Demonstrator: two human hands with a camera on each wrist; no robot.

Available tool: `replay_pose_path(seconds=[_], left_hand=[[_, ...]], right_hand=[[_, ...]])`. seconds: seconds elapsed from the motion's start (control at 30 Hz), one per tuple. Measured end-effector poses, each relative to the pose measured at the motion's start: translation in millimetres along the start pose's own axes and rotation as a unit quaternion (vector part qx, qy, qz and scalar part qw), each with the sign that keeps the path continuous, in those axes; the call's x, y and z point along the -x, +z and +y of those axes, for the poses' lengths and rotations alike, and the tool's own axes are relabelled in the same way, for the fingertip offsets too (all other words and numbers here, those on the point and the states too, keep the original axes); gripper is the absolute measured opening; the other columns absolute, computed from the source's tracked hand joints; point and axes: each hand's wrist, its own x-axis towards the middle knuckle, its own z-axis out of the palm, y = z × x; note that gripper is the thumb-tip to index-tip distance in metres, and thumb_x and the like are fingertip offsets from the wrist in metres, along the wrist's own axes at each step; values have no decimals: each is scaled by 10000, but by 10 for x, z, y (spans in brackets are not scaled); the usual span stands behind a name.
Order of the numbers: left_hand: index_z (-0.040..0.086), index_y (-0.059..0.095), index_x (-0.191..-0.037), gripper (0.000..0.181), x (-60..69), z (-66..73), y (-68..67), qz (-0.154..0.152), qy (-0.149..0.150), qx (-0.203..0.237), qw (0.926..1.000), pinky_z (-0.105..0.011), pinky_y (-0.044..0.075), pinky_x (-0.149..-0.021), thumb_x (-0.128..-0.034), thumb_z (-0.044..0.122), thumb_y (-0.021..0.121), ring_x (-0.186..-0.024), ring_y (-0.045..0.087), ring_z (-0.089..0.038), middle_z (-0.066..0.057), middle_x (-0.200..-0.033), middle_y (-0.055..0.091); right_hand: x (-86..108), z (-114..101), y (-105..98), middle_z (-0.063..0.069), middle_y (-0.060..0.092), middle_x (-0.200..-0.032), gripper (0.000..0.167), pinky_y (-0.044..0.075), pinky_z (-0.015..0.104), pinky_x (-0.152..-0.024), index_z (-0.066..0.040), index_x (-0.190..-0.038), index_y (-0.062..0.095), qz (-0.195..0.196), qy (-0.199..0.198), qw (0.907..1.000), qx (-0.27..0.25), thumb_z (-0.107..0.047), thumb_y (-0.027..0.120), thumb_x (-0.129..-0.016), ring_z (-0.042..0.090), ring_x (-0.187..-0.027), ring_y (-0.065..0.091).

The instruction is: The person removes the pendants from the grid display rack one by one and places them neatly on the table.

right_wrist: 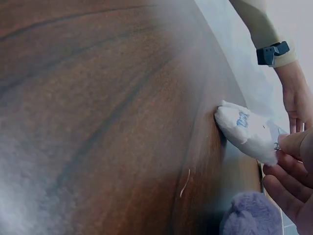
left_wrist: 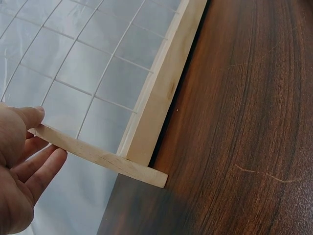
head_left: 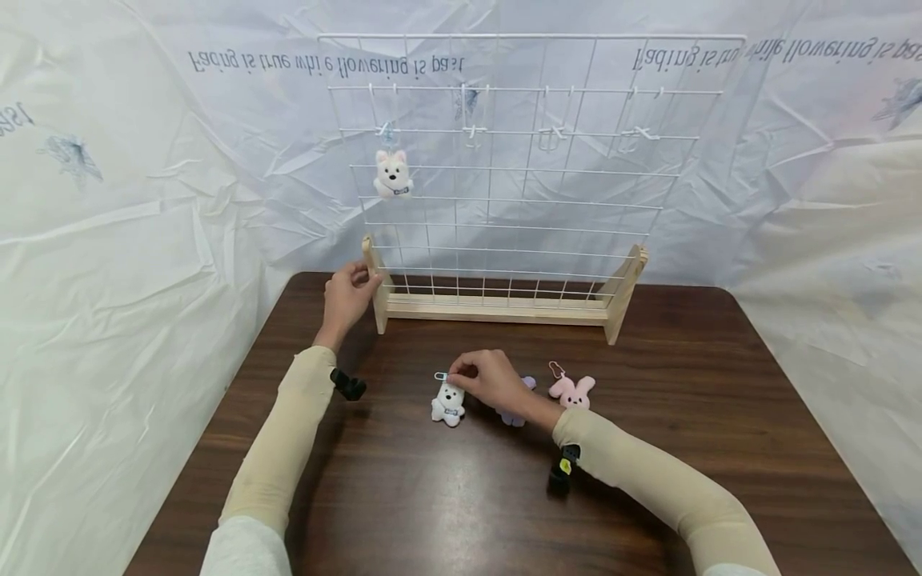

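My left hand grips the left wooden upright of a display rack, thumb on one side and fingers on the other. Lower down at the table's middle, my right hand pinches a white plush keychain near its metal clasp. The toy has a small lettered tag on its front and still touches the tabletop. Partly behind my right wrist lies a purple plush, its fluffy end showing in the right wrist view. Farther right is a pink bunny keychain.
A white wire grid rises from the rack's wooden base. From its leftmost hook hangs another white plush keychain; several more white hooks line the same level. White printed cloth surrounds the brown table.
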Motion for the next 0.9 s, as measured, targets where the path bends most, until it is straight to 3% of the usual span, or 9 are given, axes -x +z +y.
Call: replay_pose_path(seconds=[0.57,0.9], left_hand=[[-10,596,-1370,498,0,10,3,-10,-15,104,9999,-493,582,-917,-987,289,702,-1109,711,-345,-216,-1278,686],[-7,598,-1364,501,-7,12,-2,-1,-52,26,10000,-494,581,-922,-984,301,706,-1116,710,-339,-212,-1283,685]], right_hand=[[-124,97,49,-103,720,-818,46,503,225,-625,-169,-926,794,-416,147,9990,-86,-206,769,-938,26,-700,602],[-140,118,-5,-75,754,-883,122,537,232,-670,-117,-1018,810,-451,367,9982,-116,-203,757,-949,31,-759,640]])
